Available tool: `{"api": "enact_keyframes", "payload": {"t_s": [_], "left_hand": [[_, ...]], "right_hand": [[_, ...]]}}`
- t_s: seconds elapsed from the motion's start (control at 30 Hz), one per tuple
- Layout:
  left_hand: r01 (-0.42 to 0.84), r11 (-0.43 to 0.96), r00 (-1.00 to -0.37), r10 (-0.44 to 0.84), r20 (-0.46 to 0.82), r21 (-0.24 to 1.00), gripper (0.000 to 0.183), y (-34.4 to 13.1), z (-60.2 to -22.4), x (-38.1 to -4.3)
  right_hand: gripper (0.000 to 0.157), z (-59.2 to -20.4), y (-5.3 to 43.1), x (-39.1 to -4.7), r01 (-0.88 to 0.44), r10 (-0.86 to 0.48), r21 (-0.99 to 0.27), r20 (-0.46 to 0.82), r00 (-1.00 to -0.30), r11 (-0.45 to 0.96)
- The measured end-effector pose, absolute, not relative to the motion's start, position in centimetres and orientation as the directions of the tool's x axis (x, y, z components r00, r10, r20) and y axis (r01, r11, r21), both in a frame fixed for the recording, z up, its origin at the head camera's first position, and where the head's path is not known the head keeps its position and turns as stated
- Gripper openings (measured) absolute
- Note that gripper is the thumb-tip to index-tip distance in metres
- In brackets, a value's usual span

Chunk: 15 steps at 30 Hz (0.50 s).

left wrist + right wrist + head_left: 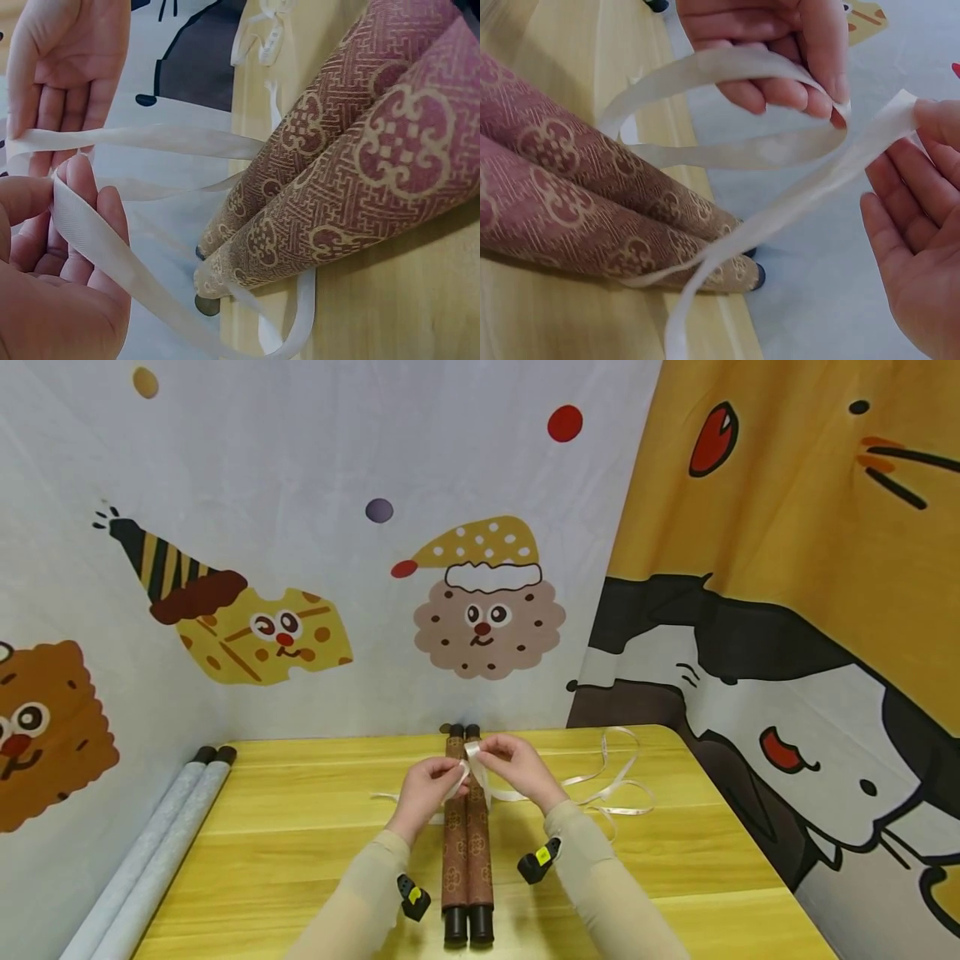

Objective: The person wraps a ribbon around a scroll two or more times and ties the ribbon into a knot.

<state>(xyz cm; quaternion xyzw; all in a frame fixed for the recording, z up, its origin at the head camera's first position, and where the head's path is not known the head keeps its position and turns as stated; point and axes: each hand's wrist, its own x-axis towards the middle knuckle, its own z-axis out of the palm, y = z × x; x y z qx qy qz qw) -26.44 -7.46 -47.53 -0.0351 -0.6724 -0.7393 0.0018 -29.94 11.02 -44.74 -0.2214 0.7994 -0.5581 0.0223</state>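
Observation:
Two rolled scrolls (454, 852) in reddish-brown cloth with gold flower patterns and black end knobs lie side by side on the table. A white ribbon (120, 262) runs beneath and around them, its two lengths raised above. My left hand (426, 789) pinches one length between thumb and finger, over the scrolls' left side. On the other side, my right hand (519, 767) pinches the other length near its end between thumb and fingertip. In the right wrist view a loop of ribbon (727, 67) hangs from the left hand (769, 45). The two hands are close together but apart.
Loose ribbon (626, 811) trails in loops across the table's right half. Two pale grey rolls (176, 827) with black ends lie along the left edge of the yellow wooden table (300, 868). Behind hangs a cartoon-printed curtain (300, 468).

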Motion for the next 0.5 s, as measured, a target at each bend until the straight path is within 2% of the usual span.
{"api": "enact_keyframes", "payload": {"t_s": [0.33,0.5], "left_hand": [[0.046,-0.089,-0.998,0.041,0.050,0.995,0.020,-7.7,-47.7,-26.7],[0.054,-0.110,-0.997,0.045,0.059,0.993,0.020,-7.5,-47.9,-26.7]], "right_hand": [[0.017,-43.0,12.4,-32.1,-0.358,-0.505,-0.868,0.151,-0.850,0.343],[0.019,-42.4,12.4,-32.8,-0.339,-0.546,-0.882,0.116,-0.830,0.327]]}}
